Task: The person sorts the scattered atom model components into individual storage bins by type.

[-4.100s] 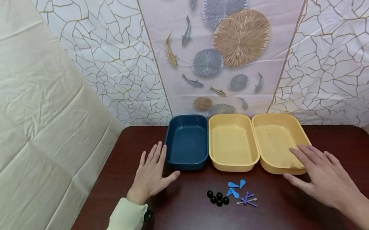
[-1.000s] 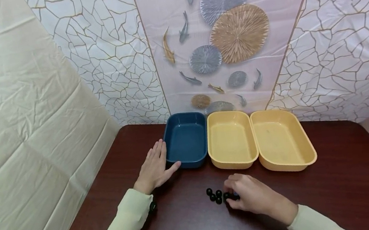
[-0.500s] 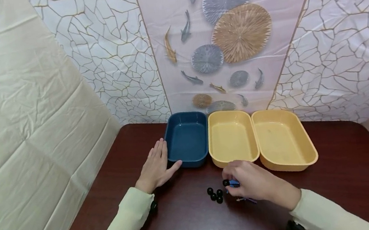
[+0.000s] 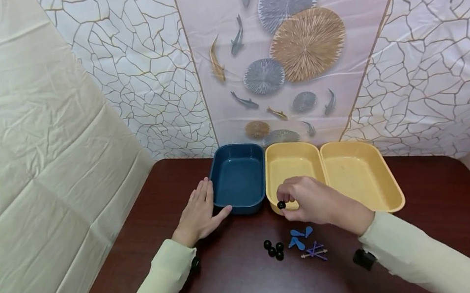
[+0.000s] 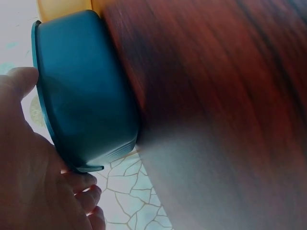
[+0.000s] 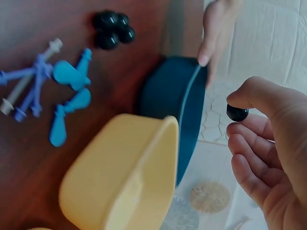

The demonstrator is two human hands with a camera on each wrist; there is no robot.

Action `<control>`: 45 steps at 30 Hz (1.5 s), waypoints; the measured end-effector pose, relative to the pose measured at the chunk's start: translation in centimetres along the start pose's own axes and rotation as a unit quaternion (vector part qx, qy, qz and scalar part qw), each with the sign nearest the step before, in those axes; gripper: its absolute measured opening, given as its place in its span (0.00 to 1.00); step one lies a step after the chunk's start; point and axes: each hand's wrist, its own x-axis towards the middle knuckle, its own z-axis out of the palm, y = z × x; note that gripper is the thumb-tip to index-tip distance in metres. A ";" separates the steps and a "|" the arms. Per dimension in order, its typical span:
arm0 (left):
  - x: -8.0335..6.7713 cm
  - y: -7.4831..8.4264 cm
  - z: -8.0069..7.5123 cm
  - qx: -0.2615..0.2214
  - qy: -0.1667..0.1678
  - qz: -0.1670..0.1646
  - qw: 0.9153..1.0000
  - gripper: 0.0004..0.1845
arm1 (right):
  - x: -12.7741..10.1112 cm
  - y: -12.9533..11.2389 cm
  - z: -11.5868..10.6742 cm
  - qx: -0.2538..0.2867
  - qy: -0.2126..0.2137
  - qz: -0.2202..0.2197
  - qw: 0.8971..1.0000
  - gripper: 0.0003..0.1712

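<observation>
The right hand (image 4: 315, 201) pinches a black ball (image 6: 237, 113) between thumb and fingertip, raised by the near rim of the middle, yellow tray (image 4: 293, 165). Glossy and round, the ball looks light, hard and probably slippery; opposite sides of its widest part seem the surest hold. The left hand (image 4: 196, 217), fingers straight and grasping nothing, rests against the blue tray (image 4: 238, 180).
</observation>
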 end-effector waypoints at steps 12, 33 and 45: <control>-0.2 -0.4 -0.3 0.004 0.002 -0.001 1.000 0.54 | 4.6 2.5 -0.5 0.011 -0.015 0.006 1.000 0.06; 0.0 0.0 -0.3 0.002 -0.010 -0.008 1.000 0.54 | 9.8 5.3 3.6 0.009 -0.083 0.064 0.994 0.10; 0.2 -0.1 -0.2 0.006 -0.014 -0.011 1.000 0.55 | 12.4 6.1 7.7 0.027 -0.114 0.080 0.990 0.10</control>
